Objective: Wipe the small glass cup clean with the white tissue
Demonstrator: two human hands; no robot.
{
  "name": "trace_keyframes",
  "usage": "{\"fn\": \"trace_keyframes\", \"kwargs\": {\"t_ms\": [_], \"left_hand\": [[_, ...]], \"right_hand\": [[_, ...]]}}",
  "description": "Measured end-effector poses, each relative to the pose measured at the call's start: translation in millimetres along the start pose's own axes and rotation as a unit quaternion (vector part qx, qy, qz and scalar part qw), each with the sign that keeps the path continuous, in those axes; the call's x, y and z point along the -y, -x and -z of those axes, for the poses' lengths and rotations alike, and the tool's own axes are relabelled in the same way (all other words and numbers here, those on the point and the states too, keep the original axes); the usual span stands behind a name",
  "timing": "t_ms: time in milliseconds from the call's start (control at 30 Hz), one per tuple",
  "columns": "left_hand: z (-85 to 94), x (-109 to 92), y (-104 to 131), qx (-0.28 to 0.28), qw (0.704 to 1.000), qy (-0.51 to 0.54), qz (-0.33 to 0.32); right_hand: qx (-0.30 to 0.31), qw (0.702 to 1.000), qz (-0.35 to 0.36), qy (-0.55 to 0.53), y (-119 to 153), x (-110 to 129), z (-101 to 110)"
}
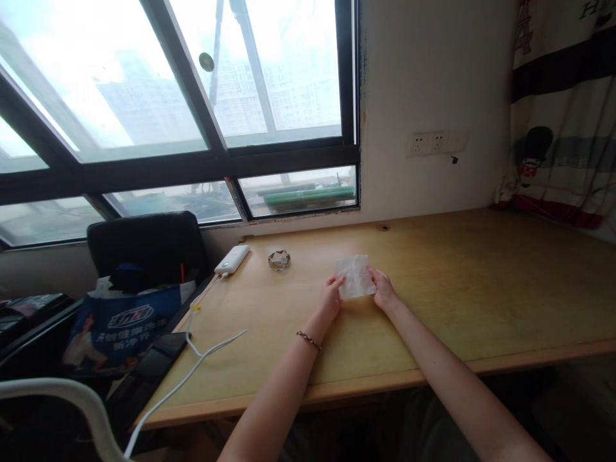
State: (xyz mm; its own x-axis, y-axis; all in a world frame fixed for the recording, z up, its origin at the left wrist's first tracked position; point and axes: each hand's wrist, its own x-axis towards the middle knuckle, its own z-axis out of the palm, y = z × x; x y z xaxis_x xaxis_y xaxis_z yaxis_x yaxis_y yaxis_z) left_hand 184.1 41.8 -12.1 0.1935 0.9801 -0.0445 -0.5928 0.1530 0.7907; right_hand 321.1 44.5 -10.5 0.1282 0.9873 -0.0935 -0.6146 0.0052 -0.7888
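Over the wooden table, a thin white tissue [355, 277], roughly square and slightly wrinkled, is held up by both hands. My left hand [331, 296] pinches its left edge, thumb on the near face. At the opposite edge, my right hand [382, 289] grips it between thumb and fingers. A braided bracelet [309, 340] circles my left wrist. Left of the tissue, a silvery ring-shaped piece [279, 260] with an openwork rim rests on the table; its exact kind I cannot make out.
A white power strip or power bank [233, 259] lies at the table's [481, 289] left edge, with a white cable [206, 354] trailing from it. A blue bag [126, 327] sits on a black chair [144, 240] at left. Wall sockets [436, 142] and a curtain [563, 128] are at right.
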Motion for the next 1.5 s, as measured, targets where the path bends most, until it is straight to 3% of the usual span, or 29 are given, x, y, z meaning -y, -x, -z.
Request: {"fn": "trace_keyframes", "kwargs": {"t_ms": [200,267,367,500,633,833,1067,1267,1500], "left_hand": [[-2.3,-6.4,7.0,0.011,0.999,-0.04,0.018],[-1.7,-6.0,6.6,0.01,0.998,-0.062,0.005],[0.2,-3.8,3.3,-0.026,0.993,-0.107,-0.047],[1.9,-3.1,1.1,-0.049,0.981,-0.162,-0.097],[2.2,-7.1,3.5,-0.048,0.972,-0.192,-0.125],[2.8,-15.0,5.0,-0.08,0.951,-0.231,-0.191],[-1.7,-20.3,9.7,-0.071,0.953,-0.204,-0.211],[2.3,-19.8,7.4,-0.069,0.961,-0.2,-0.179],[3.5,-15.5,4.2,-0.041,0.985,-0.148,-0.073]], "right_hand": [[0.087,0.991,-0.105,-0.007,6.2,0.0,-1.0],[0.088,0.991,-0.097,0.001,6.3,-0.4,-0.8],[0.015,0.999,-0.012,0.036,3.5,-1.8,0.8],[-0.068,0.986,0.108,0.111,-2.0,-2.9,4.0],[-0.048,0.974,0.181,0.126,-4.8,-1.8,4.5],[0.022,0.951,0.224,0.212,-3.1,0.1,5.3],[0.023,0.904,0.325,0.275,4.2,7.0,3.3],[0.048,0.932,0.28,0.225,11.2,14.7,-6.9],[0.067,0.99,0.044,0.118,15.9,10.8,-11.5]]}}
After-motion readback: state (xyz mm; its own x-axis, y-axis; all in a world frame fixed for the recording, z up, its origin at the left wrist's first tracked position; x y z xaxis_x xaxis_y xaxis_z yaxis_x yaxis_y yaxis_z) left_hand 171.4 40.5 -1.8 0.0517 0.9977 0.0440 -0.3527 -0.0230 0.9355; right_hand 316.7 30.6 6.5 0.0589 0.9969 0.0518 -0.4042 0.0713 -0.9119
